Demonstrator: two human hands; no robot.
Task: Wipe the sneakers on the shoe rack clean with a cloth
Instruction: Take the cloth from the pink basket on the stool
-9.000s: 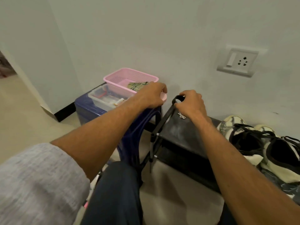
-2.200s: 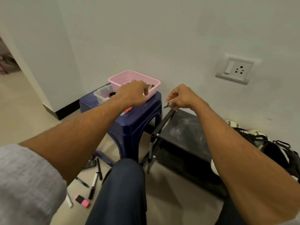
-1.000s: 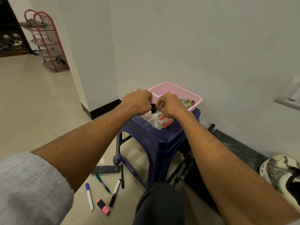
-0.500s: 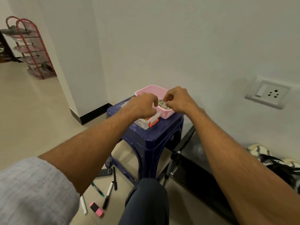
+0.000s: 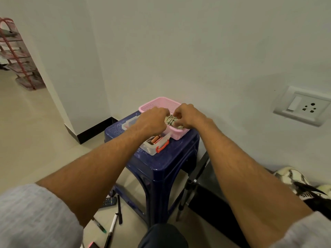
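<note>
A checked green-and-white cloth (image 5: 171, 120) lies in a pink basket (image 5: 157, 102) on a blue plastic stool (image 5: 161, 163). My left hand (image 5: 152, 120) and my right hand (image 5: 188, 116) are both over the basket, fingers curled and pinching the cloth from either side. White-and-black sneakers (image 5: 295, 183) sit on a low black shoe rack (image 5: 206, 178) at the right, partly hidden behind my right forearm.
A clear box with red clasps (image 5: 155, 144) holding batteries sits beside the basket on the stool. A remote (image 5: 108, 202), several markers (image 5: 114, 219) and a pink eraser (image 5: 93, 245) lie on the floor. A wall socket (image 5: 302, 106) is at the right; a red rack (image 5: 16, 54) stands far left.
Both hands moved from the clear box to the pink basket and closed on the cloth. The view shifted slightly right and down.
</note>
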